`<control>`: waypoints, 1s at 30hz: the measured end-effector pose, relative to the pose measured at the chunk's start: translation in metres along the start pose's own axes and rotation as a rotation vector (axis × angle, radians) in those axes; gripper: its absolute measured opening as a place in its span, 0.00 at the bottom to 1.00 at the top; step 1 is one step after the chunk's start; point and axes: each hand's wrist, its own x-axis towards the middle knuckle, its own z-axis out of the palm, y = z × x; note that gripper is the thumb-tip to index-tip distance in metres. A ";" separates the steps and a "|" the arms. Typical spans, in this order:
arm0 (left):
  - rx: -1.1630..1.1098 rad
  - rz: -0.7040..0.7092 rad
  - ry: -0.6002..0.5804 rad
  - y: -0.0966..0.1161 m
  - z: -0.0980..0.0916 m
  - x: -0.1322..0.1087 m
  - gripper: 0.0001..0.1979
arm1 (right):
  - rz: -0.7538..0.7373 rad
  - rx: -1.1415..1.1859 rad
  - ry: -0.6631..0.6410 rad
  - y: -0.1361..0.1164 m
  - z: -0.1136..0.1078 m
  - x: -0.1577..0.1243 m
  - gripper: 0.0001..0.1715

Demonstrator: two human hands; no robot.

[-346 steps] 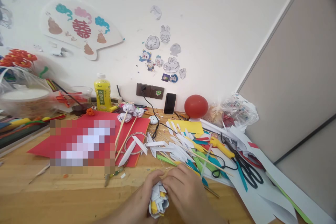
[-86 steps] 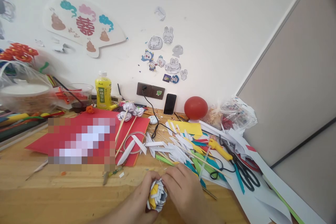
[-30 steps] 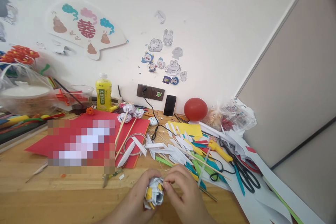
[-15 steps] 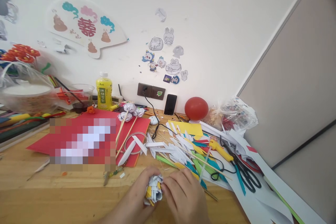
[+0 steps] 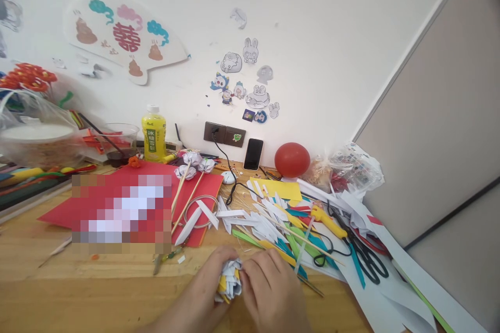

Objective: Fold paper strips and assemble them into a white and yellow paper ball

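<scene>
A rounded piece of folded paper (image 5: 231,280), white with yellow parts, is held low over the front of the wooden table. My left hand (image 5: 207,286) wraps round its left side, thumb and fingers closed on it. At its right edge my right hand (image 5: 273,286) has its fingers bent and pressed together against the paper. Those fingertips are partly hidden, as is the underside of the piece. Beyond my hands lie many loose folded white paper strips (image 5: 258,221), with yellow, green and blue ones among them.
A yellow glue gun (image 5: 330,222) and black scissors (image 5: 365,255) lie to the right. Red paper (image 5: 156,171), paper flowers on sticks (image 5: 191,161) and a yellow bottle (image 5: 153,135) are at the left. A phone (image 5: 253,154) and red balloon (image 5: 292,159) stand by the wall.
Both hands keep nearly the same hold on the folded paper, with only a slight shift of the fingers. The whole view has moved very slightly.
</scene>
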 end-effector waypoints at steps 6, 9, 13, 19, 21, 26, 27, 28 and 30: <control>0.035 0.008 -0.013 -0.003 0.001 -0.001 0.26 | 0.034 0.037 0.012 -0.001 0.004 -0.002 0.12; 0.042 0.022 0.002 -0.002 0.002 -0.001 0.25 | 0.056 0.079 0.029 0.000 0.005 -0.003 0.13; 0.057 0.040 0.013 0.000 0.001 -0.001 0.25 | 0.080 0.161 0.033 0.001 0.002 -0.004 0.12; 0.060 0.044 0.027 -0.002 0.001 -0.002 0.25 | 0.043 0.109 0.020 0.001 0.001 -0.002 0.14; 0.065 0.059 0.024 -0.004 0.002 -0.002 0.26 | 0.005 0.075 0.027 0.001 0.001 -0.001 0.14; 0.076 0.098 0.047 -0.006 0.004 -0.002 0.27 | -0.017 0.071 0.013 0.000 0.001 0.000 0.13; 0.079 0.095 0.053 -0.006 0.004 -0.002 0.26 | -0.004 0.088 0.002 0.000 0.000 -0.001 0.13; 0.083 0.088 0.057 -0.006 0.004 -0.002 0.26 | 0.011 0.108 -0.006 0.000 0.000 -0.001 0.13; 0.091 0.076 0.059 -0.006 0.004 -0.002 0.26 | 0.036 0.143 -0.009 0.001 0.000 -0.001 0.13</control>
